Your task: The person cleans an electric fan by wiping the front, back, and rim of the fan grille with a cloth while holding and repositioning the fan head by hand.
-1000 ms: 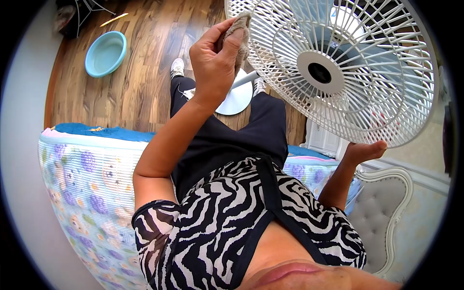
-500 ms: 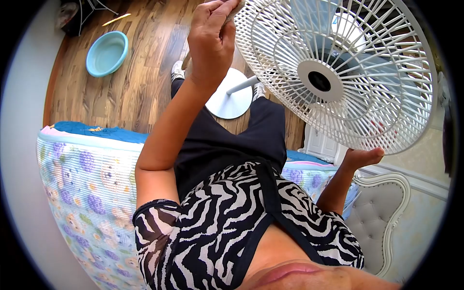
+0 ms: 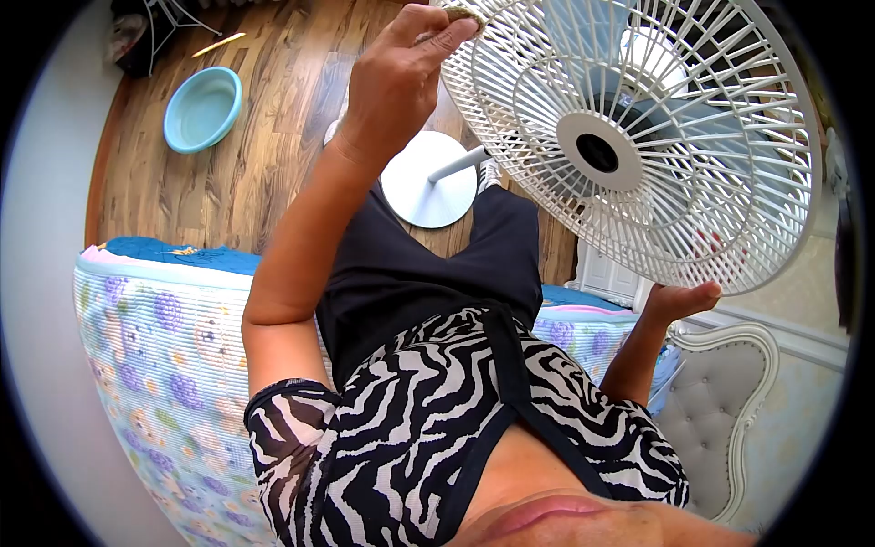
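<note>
A white standing fan (image 3: pixel 599 153) tilts in front of me, its slatted guard facing up and bluish blades showing behind it. My left hand (image 3: pixel 394 84) is closed in a pinch on a small greyish-brown cloth (image 3: pixel 467 16) at the guard's upper left rim. Most of the cloth is hidden by the fingers. At the lower right rim, my right hand (image 3: pixel 682 299) holds the guard from beneath, its thumb stretched along the outside and its fingers hidden behind the slats. The fan's round white base (image 3: pixel 428 196) stands on the floor between my feet.
A light blue basin (image 3: pixel 202 109) sits on the wooden floor at the left, near a yellowish stick (image 3: pixel 219 45) and a metal rack (image 3: pixel 173 23). I am at the edge of a bed with a floral cover (image 3: pixel 164 356). Its tufted headboard (image 3: pixel 715 410) is on the right.
My left hand has turned and its fingertips have shifted a little right and down along the rim, with more of the cloth showing. The right hand stays at the guard.
</note>
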`<state>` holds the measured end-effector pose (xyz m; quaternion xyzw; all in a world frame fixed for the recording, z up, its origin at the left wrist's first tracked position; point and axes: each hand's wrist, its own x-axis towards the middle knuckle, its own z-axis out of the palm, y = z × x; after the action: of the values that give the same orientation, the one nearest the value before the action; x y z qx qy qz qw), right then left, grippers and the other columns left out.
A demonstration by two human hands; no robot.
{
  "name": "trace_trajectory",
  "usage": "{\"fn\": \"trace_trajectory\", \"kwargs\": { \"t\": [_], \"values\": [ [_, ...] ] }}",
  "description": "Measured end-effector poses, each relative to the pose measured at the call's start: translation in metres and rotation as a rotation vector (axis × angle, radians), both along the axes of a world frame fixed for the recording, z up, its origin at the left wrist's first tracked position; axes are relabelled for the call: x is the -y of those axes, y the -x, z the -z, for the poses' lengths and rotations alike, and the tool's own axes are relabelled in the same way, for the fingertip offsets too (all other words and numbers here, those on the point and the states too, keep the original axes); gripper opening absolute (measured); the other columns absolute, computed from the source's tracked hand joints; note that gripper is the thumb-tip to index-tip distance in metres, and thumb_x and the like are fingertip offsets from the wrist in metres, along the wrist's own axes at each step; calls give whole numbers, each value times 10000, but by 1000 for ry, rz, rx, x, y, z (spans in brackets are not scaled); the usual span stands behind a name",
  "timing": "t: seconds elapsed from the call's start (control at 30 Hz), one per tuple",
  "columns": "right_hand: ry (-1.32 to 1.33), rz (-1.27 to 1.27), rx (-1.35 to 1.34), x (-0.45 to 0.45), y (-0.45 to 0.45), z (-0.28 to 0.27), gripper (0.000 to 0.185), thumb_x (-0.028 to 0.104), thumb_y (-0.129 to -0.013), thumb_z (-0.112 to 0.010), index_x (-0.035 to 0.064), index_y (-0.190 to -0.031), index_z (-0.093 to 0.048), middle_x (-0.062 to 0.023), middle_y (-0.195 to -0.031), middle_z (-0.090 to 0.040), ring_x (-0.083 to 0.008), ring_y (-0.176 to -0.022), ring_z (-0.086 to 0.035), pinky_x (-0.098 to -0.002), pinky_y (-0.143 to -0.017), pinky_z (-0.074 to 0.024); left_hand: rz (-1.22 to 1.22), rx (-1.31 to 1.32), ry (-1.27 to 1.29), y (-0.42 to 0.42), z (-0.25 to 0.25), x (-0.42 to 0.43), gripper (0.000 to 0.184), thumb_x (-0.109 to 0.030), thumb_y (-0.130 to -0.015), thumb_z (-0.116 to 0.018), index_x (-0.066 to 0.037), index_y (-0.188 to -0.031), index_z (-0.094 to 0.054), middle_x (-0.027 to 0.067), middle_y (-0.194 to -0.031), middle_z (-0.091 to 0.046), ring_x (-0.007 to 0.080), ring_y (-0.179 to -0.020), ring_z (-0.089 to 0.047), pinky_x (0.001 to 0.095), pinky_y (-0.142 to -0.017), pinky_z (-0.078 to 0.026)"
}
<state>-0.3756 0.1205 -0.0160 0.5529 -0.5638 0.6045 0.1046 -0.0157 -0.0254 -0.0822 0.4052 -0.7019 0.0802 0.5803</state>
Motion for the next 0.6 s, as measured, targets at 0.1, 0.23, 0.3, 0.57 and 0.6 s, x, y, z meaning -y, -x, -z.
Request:
{"fn": "trace_trajectory", "kwargs": {
  "t": [0.1,0.23,0.3,0.57,0.6],
  "values": [
    [45,-13,30,1,-7,2,888,672,-894,-345,-145,-1233,-425,-236,-1146,-553,-263,-987,-612,-367,-778,-542,-179,74,-25,-7,-4,-2,452,54,-749,-638,-159,-1146,-666,26,-996,-584,217,-775,-633,313,-656,-528],
    [32,12,17,-3,4,4,873,691,-870,-392,-97,-1241,-450,-201,-1118,-574,-264,-988,-610,-393,-841,-537,-340,128,-9,-4,-8,1,444,29,-752,-637,-185,-1139,-670,8,-981,-582,210,-784,-632,302,-643,-524],
    [6,-16,45,-5,5,3,870,690,-870,-392,-96,-1235,-455,-204,-1115,-574,-265,-987,-609,-396,-838,-538,-282,170,21,-4,-8,1,425,18,-756,-640,-183,-1129,-674,7,-982,-588,208,-783,-633,301,-641,-523],
    [32,-47,101,-1,4,5,863,685,-863,-411,-91,-1237,-455,-210,-1114,-572,-270,-992,-607,-408,-847,-532,326,-23,-175,-26,-15,8,406,105,-781,-545,-124,-1073,-709,59,-982,-603,201,-863,-625,286,-762,-508],
    [45,-52,121,0,2,4,865,685,-862,-415,-91,-1241,-452,-211,-1118,-571,-272,-993,-606,-409,-849,-531,359,-31,-215,-31,-19,6,405,112,-788,-529,-118,-1066,-712,65,-979,-600,201,-864,-622,280,-779,-500]
  ]
}}
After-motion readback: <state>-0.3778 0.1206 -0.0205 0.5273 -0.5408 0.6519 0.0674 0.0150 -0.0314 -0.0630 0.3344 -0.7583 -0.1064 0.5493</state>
